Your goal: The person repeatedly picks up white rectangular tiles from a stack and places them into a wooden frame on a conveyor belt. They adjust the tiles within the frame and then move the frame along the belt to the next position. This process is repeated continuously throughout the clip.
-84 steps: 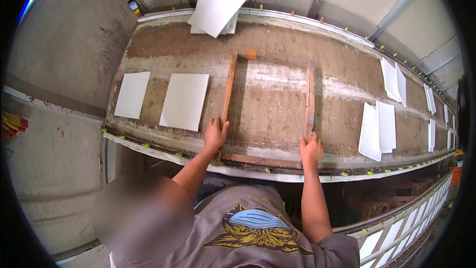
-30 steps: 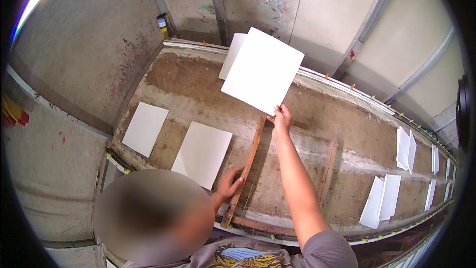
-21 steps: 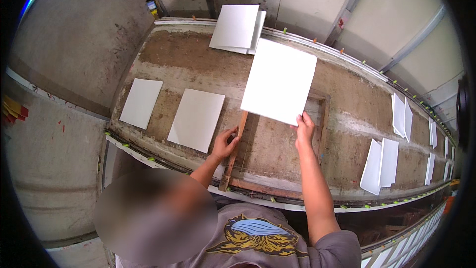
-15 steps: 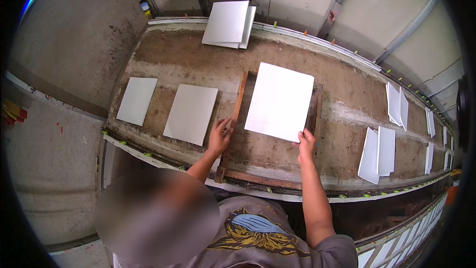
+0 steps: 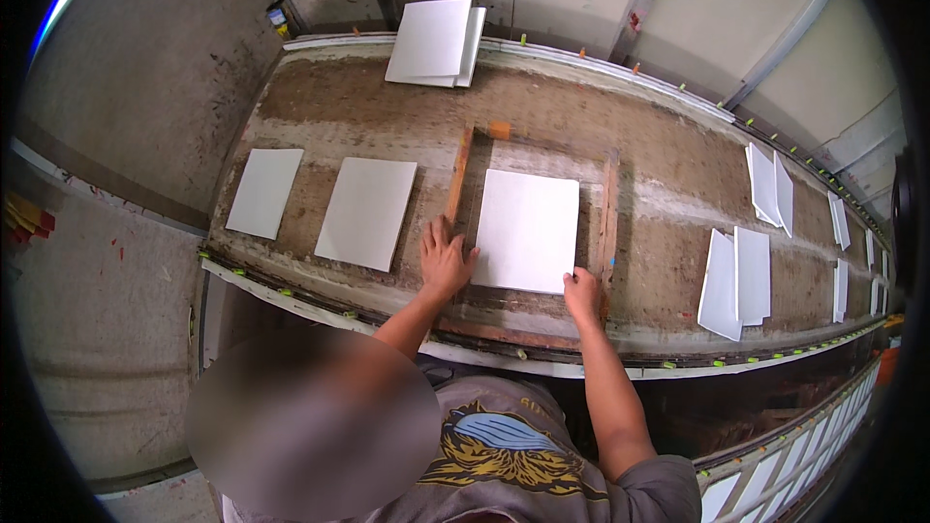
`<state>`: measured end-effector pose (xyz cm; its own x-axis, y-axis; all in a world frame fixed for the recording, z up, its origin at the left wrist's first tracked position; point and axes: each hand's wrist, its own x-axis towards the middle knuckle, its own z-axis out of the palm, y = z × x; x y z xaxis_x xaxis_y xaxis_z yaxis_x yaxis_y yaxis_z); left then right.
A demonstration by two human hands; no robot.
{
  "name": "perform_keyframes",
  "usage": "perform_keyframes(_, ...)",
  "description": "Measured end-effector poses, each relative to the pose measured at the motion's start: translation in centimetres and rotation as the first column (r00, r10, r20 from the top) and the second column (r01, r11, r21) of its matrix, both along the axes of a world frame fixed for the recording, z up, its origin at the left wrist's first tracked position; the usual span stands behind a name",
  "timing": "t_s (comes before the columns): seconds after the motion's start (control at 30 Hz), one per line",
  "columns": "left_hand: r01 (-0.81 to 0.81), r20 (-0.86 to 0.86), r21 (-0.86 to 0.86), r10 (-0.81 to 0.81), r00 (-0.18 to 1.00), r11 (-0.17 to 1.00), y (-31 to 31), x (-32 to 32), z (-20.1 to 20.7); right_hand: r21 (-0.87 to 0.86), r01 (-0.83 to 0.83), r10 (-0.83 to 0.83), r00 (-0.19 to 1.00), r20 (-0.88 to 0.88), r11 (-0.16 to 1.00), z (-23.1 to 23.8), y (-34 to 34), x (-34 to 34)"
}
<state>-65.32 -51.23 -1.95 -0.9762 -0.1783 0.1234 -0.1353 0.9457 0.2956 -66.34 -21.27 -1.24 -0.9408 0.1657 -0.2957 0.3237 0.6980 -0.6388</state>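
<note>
A white rectangular sheet (image 5: 528,230) lies inside a worn wooden frame (image 5: 609,208) on the stained table. My right hand (image 5: 582,297) pinches the sheet's near right corner between thumb and fingers. At the left bar of the frame, my left hand (image 5: 445,260) is open with fingers spread, its thumb close to the sheet's left edge; whether the thumb touches the sheet I cannot tell. Just left of that hand, another white sheet (image 5: 366,213) lies flat on the table.
One more white sheet (image 5: 264,194) is at the far left. Overlapping sheets (image 5: 429,39) rest at the back edge, and several pairs (image 5: 752,276) lie to the right. Small green clips (image 5: 669,364) dot the long table's (image 5: 329,97) rails. A wall stands behind.
The white sheet has come down and toward me, from held above the frame to lying inside it. My left hand has moved slightly right, its fingers spreading. My right hand still grips the corner.
</note>
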Motion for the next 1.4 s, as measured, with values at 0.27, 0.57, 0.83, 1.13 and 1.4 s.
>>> perform_keyframes(0.27, 0.027, 0.059, 0.055, -0.03, 0.998, 0.998, 0.1, -0.6, 0.9, 0.1, -0.055, 0.054, 0.998, 0.02, 0.993, 1.3, -0.1, -3.8)
perform_keyframes(0.57, -0.009, 0.112, 0.082, 0.0, 0.994, 0.997, 0.4, -0.5, 1.6, -0.006, 0.004, -0.004, 1.0, -0.024, 1.0, -0.9, -0.6, -3.8)
perform_keyframes(0.83, -0.019, 0.156, 0.041, 0.012, 0.988, 0.999, 0.6, -0.3, 2.4, 0.002, 0.035, -0.034, 0.985, -0.167, 0.999, -3.2, -1.3, -2.8)
perform_keyframes(1.13, -0.011, 0.191, 0.069, -0.002, 0.982, 0.998, 0.5, -0.4, 2.9, -0.037, 0.019, -0.024, 0.991, -0.128, 0.999, -1.4, -1.1, -1.8)
perform_keyframes(1.4, -0.025, 0.221, 0.086, 0.005, 0.975, 0.996, 0.4, -0.3, 3.2, -0.058, 0.037, -0.042, 0.995, -0.094, 0.998, -0.4, -1.4, -1.3)
